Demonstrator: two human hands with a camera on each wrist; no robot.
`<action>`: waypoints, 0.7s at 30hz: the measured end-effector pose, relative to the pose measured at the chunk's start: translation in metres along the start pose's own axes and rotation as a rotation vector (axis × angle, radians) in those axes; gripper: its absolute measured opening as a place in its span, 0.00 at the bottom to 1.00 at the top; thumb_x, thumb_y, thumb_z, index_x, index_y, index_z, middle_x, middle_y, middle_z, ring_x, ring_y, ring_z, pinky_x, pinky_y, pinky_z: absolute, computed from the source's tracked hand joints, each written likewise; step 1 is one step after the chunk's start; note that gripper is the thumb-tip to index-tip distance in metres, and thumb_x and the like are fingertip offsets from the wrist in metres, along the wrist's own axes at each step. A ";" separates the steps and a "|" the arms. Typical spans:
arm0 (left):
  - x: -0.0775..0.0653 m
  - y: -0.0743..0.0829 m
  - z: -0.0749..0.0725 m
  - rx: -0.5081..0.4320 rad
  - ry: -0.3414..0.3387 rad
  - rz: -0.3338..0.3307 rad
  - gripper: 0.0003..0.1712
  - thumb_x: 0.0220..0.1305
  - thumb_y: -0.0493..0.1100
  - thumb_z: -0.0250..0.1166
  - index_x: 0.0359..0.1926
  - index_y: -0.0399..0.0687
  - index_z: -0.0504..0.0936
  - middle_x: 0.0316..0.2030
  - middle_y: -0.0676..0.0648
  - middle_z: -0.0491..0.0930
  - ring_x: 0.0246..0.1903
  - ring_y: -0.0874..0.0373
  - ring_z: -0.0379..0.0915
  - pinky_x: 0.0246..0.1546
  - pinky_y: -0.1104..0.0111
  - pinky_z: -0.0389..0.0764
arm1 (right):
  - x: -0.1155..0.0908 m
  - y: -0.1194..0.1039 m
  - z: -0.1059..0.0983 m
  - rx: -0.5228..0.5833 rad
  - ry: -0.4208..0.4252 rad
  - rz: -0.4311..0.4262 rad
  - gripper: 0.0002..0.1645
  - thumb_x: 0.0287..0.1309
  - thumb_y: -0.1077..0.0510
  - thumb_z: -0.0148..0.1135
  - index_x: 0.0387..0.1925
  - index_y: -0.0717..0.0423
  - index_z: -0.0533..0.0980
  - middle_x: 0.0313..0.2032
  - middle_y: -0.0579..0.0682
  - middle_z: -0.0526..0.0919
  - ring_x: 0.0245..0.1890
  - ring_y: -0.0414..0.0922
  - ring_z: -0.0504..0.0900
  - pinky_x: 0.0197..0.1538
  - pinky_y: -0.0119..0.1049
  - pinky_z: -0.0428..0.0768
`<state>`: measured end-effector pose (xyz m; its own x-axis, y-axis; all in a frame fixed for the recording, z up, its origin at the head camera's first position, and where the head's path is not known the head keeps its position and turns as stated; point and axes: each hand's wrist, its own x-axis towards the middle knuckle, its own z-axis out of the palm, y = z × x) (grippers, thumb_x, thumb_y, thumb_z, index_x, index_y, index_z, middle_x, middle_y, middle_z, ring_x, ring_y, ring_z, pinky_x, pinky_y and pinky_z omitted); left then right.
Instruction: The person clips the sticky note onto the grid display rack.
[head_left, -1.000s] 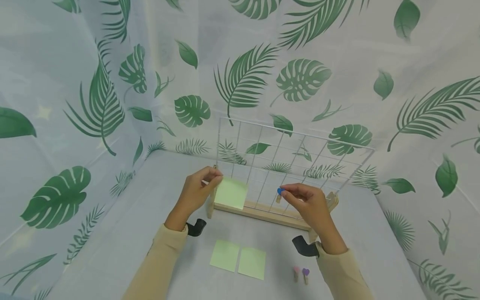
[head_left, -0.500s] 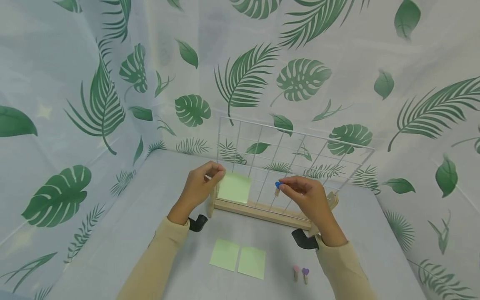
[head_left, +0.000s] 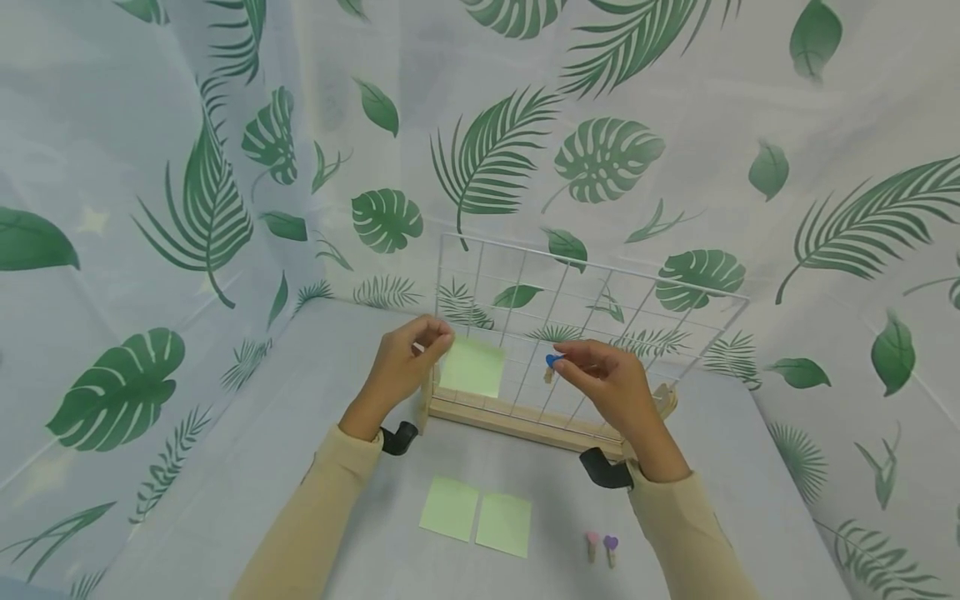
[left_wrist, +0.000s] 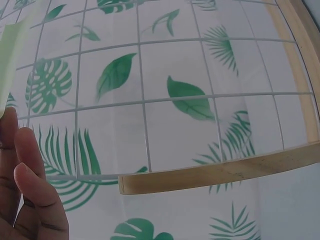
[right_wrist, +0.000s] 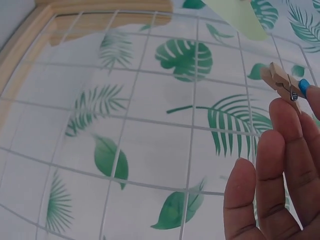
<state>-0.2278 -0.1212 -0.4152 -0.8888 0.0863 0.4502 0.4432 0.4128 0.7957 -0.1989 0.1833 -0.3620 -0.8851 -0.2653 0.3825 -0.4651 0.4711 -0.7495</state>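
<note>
My left hand point(head_left: 403, 360) pinches a light green square of paper point(head_left: 474, 367) by its upper left corner, in front of the left part of a white wire grid point(head_left: 528, 333). In the left wrist view only a strip of that paper point(left_wrist: 9, 55) shows. Farther right, my right hand point(head_left: 611, 387) pinches a small wooden clothespin point(right_wrist: 282, 84) with a blue heart on it point(head_left: 553, 361) between thumb and fingertips. The clothespin is apart from the paper, and its nose points toward the paper's side. The thumb is partly cut off in the right wrist view.
The grid stands in a wooden base point(head_left: 517, 427) on a white tabletop. Two green paper squares point(head_left: 448, 510) lie in front of it. To their right lie a pink-topped clothespin point(head_left: 592, 546) and a purple heart clothespin point(head_left: 611, 550). Leaf-printed cloth point(head_left: 491, 150) hangs behind.
The left hand has moved slightly up and right, raising the paper along the grid. The right hand has moved up and left with the clothespin, closer to the paper.
</note>
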 end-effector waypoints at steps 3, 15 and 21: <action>0.002 0.001 0.000 -0.005 -0.003 0.001 0.07 0.80 0.43 0.66 0.48 0.44 0.86 0.37 0.47 0.89 0.41 0.50 0.84 0.41 0.61 0.80 | 0.004 0.001 0.000 0.012 -0.003 -0.011 0.09 0.70 0.67 0.70 0.49 0.67 0.87 0.44 0.60 0.91 0.39 0.32 0.87 0.48 0.24 0.84; 0.005 0.003 0.001 -0.019 -0.001 -0.002 0.07 0.79 0.43 0.67 0.47 0.44 0.87 0.39 0.46 0.90 0.41 0.50 0.85 0.40 0.61 0.82 | 0.013 0.002 -0.001 -0.006 -0.048 -0.062 0.06 0.71 0.68 0.69 0.45 0.66 0.87 0.40 0.58 0.92 0.40 0.32 0.86 0.48 0.23 0.84; 0.012 0.006 -0.002 -0.005 0.003 0.001 0.07 0.79 0.43 0.67 0.48 0.44 0.87 0.38 0.47 0.89 0.41 0.51 0.84 0.40 0.62 0.81 | 0.018 -0.002 -0.002 -0.048 -0.050 -0.084 0.06 0.70 0.68 0.70 0.45 0.65 0.87 0.40 0.56 0.93 0.41 0.36 0.87 0.48 0.25 0.83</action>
<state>-0.2350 -0.1199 -0.4042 -0.8878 0.0845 0.4524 0.4450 0.4080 0.7971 -0.2139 0.1796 -0.3527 -0.8412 -0.3468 0.4148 -0.5394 0.4851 -0.6883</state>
